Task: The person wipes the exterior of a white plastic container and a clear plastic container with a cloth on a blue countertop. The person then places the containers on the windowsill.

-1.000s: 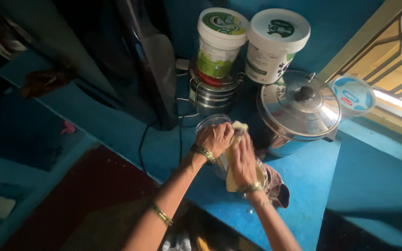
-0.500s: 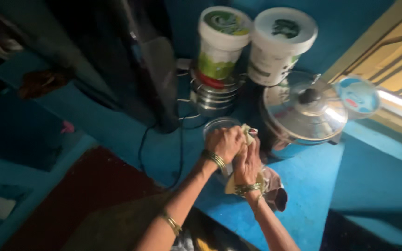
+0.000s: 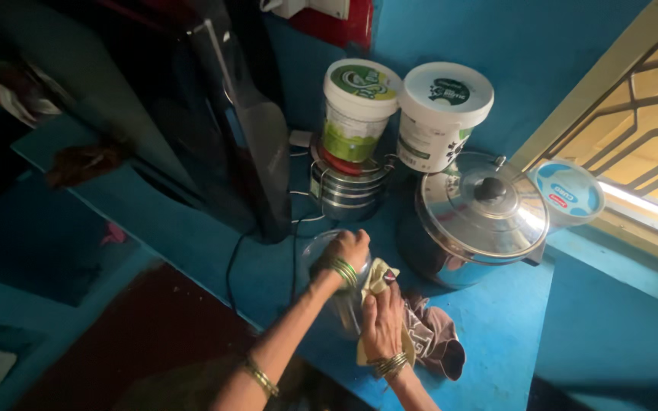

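Yellow cloth (image 3: 375,283) gripped under right hand (image 3: 383,323), left hand (image 3: 346,251) clasping clear jar (image 3: 327,262) beside it

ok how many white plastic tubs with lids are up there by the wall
2: one tub stacked on the steel tiffin, the other tub right beside it, behind the steel pot.

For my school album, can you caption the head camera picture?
Two hands wipe a clear jar with a cloth beside a steel pot.

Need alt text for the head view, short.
Seen from above, the left hand grips a clear jar on a blue counter while the right hand presses a yellowish cloth against it. Behind stand a lidded steel pot, two white tubs and stacked steel tins.
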